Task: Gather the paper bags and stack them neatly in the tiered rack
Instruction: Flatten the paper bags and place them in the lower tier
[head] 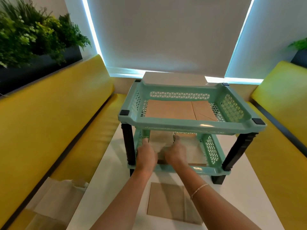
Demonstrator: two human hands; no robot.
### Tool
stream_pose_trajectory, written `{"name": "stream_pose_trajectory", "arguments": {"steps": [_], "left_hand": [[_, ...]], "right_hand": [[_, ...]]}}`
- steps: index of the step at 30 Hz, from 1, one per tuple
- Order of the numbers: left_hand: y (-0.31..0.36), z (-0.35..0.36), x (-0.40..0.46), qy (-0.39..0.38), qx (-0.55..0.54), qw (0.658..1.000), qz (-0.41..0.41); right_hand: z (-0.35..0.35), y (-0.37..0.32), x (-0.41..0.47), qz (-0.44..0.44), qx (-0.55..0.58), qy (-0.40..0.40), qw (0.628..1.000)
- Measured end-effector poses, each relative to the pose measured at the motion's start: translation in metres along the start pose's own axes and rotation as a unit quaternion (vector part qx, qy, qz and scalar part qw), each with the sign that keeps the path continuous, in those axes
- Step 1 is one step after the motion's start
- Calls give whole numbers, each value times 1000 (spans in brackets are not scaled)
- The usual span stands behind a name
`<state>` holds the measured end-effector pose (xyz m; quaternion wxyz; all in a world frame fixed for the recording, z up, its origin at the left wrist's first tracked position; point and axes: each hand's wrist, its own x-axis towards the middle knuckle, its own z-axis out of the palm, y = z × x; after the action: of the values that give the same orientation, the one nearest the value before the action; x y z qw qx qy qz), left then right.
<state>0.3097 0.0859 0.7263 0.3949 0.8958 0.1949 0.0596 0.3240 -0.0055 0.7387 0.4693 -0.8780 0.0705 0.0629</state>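
Brown bag [160, 141] sits in the rack's [191, 126] lower tier, gripped at its near edge by both outstretched hands, left [146, 156] and right [176, 153], side by side.

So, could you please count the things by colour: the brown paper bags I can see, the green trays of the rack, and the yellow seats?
Brown paper bags: 4 visible, namely top tray bag, the bag both hands hold in the lower tray, another beside it, and one on the table
Green trays: 2 (top, lower)
Yellow seats: 2 (left, right)
Total: 8
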Motion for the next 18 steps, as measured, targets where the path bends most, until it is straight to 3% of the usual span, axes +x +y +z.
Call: {"name": "stream_pose_trajectory", "arguments": {"steps": [9, 18], "left_hand": [[-8, 7, 12, -47, 15, 997, -56], [-8, 6, 11, -64, 27, 996, -54]], "right_hand": [[12, 3, 12, 4, -96, -19, 995], [24, 10, 20, 4, -148, 1, 989]]}}
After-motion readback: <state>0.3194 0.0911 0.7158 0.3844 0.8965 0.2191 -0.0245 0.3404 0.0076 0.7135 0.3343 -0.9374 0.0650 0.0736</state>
